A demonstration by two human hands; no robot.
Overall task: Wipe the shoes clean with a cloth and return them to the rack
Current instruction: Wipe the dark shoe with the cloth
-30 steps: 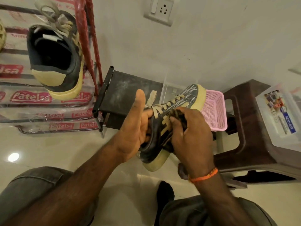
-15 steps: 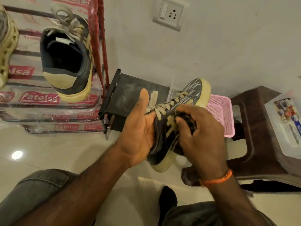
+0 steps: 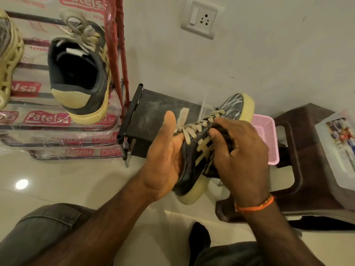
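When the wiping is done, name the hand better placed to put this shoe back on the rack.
Probably left. The left hand holds the shoe and is nearer the rack; the right hand grips the cloth.

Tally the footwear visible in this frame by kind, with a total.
Dark sneakers with cream soles: 2, one held in the hands, one on the rack
Beige perforated shoe: 1, at the rack's left edge
Total: 3
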